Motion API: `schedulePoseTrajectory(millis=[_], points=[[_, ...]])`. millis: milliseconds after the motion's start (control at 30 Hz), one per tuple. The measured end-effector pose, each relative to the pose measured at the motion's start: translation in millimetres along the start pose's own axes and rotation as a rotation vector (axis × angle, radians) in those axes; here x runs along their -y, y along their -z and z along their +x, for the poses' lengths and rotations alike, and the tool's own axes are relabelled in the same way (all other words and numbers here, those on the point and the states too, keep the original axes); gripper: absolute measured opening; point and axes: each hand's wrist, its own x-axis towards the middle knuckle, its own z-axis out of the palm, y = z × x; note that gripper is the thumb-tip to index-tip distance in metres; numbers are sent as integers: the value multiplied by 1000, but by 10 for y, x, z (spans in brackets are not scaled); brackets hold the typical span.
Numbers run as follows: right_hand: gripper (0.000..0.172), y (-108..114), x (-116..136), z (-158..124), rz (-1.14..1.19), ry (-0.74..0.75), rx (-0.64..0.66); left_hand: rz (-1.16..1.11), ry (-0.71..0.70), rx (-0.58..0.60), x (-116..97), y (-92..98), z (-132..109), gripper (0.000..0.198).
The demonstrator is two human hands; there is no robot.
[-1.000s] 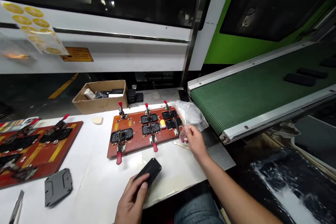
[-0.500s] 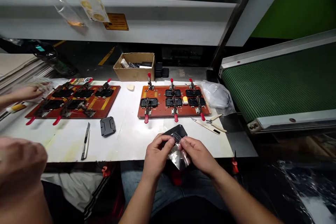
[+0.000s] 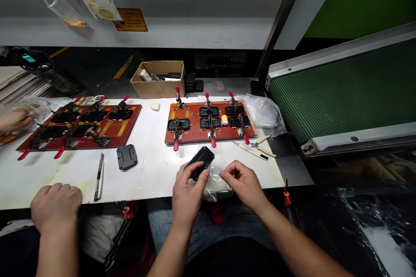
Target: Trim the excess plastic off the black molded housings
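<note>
In my left hand (image 3: 187, 192) is a flat black rectangular plastic part (image 3: 204, 156), gripped between thumb and fingers and tilted up above the front edge of the table. My right hand (image 3: 244, 184) pinches the edge of a clear plastic film or small bag (image 3: 215, 184), which hangs between both hands beside the part. Just beyond my hands lies a reddish-brown fixture board (image 3: 194, 110) bearing several black parts under red-handled toggle clamps. Cutting pliers (image 3: 261, 143) and a pale-handled blade tool (image 3: 250, 150) rest to its front right.
Left of me, a co-worker's fist (image 3: 58, 203) rests at the table edge, and another hand (image 3: 16, 120) is by a second fixture board (image 3: 113, 139). A utility knife (image 3: 99, 177) and a dark grey cover (image 3: 127, 157) lie between us. Behind stands a cardboard box (image 3: 157, 88); a green conveyor (image 3: 344, 91) is at right.
My hands have drawn apart. The black part has come up to the left in my left hand, and the clear plastic now stretches toward my right. The co-worker's fist has moved right.
</note>
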Motion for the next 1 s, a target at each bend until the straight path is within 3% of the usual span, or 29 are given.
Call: schedulePoseTrajectory(millis=[67, 133, 200, 333, 433, 567, 800, 1000], points=[[32, -2, -12, 0, -72, 25, -79, 129, -117, -181, -48, 64, -99, 20], [31, -32, 0, -7, -123, 78, -139, 245, -254, -245, -88, 110, -195, 16], [30, -97, 28, -27, -118, 125, -141, 259, -278, -142, -105, 116, -257, 16], [30, -263, 76, -88, 129, 70, 73, 65, 5, 125, -73, 60, -255, 26], [34, -311, 78, -113, 275, -3, 209, -13, 131, 154, -24, 51, -215, 32], [34, -270, 46, -96, 329, -86, 278, -52, 114, 181, 40, 78, -192, 28], [23, -217, -12, -63, 6, 34, -21, 50, 49, 21, 40, 59, -177, 22], [41, -273, -6, -19, 330, -237, 310, 160, -185, -20, -3, 19, -223, 17]])
